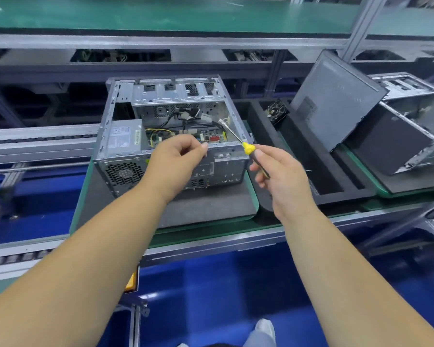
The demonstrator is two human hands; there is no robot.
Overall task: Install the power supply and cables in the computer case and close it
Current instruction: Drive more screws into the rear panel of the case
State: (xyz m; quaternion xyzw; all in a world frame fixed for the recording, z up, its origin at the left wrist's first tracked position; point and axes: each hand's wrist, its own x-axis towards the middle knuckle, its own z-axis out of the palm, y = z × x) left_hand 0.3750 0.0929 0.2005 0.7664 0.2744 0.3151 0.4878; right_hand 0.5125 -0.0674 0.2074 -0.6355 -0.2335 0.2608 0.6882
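So the computer case [171,136] is lying open-side up on a grey foam pad [211,206], toward the pad's far-left corner, and the power supply [122,140] is already sitting in the case's near-left corner with its fan grille facing the person. Yellow and black cables [161,135] are loose over the motherboard [211,137], nothing looks tidied yet. The left hand [178,159] hovers over the case's near wall with thumb and fingertips pinched together; whether there's a screw in there I honestly can't tell, too small. The right hand [278,176] is wrapped around a yellow-handled screwdriver [241,141], shaft angled up and left so the tip hangs right above the board near the case's right wall. That's my main worry: one sloppy swing and the metal tip scrapes the board or snags a cable. If there is a screw in that pinch, dropping it means it rolls under the board or into the wiring, and fishing it out is a pain. Also if the loose cables stay bunched up, the side panel [336,101], leaning on another case [409,126] by the right edge of the next tray [318,171], probably won't seat flat, or it'll pinch a wire. And driving the PSU screws in crooked could strip the thread.
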